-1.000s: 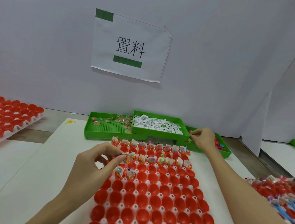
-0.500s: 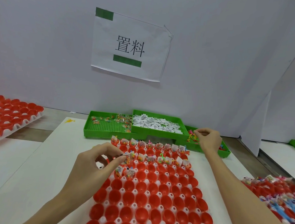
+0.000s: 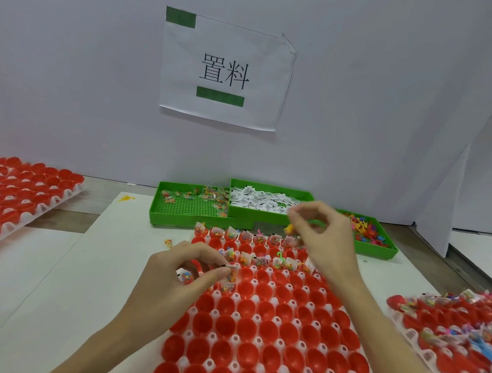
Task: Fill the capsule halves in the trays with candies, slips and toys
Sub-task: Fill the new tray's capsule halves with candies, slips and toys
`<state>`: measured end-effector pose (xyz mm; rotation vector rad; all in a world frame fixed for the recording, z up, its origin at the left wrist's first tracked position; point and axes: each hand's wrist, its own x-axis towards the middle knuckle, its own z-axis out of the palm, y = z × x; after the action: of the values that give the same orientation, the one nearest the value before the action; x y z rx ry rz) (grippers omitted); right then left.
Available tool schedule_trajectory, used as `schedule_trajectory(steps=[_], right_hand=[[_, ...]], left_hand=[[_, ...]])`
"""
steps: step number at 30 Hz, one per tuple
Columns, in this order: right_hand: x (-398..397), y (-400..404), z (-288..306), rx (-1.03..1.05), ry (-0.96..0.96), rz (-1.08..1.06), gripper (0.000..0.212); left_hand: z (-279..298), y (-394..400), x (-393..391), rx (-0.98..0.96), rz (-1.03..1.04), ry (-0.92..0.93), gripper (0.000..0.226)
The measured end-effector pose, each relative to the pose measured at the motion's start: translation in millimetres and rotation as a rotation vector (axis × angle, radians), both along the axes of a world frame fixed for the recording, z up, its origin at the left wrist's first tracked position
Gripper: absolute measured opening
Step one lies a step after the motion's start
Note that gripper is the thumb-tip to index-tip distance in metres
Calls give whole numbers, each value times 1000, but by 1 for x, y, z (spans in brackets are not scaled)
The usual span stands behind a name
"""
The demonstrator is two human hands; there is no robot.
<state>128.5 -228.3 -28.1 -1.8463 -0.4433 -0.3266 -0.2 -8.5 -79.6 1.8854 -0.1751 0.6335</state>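
Both hands worked over the white tray of red plastic capsule halves (image 3: 271,329) on the counter.
Left hand (image 3: 169,280) pinched small clear candy packets (image 3: 232,273) over the third row; right hand (image 3: 320,236) pinched a tiny yellow plastic toy (image 3: 289,228). Items likely light, slippery; best pinched by their edges.

Bare forearms (image 3: 127,336), no sleeves
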Motion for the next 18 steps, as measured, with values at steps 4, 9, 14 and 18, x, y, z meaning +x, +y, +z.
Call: schedule_trajectory(steps=[4,9,14,18], right_hand=[[-53,29,-8,-205,-120,114,9],[-66,27,-1,-206,-31,289,6],[-67,23,-4,-121,75,286,16],[-64,21,-9,-124,104,254,13]], left_hand=[[-1,-5,-2,41,-59,0,7],[0,-8,-3,-26,-63,-13,8],[0,-7,-3,-59,-80,-1,9],[-3,-9,-3,-74,-78,5,11]])
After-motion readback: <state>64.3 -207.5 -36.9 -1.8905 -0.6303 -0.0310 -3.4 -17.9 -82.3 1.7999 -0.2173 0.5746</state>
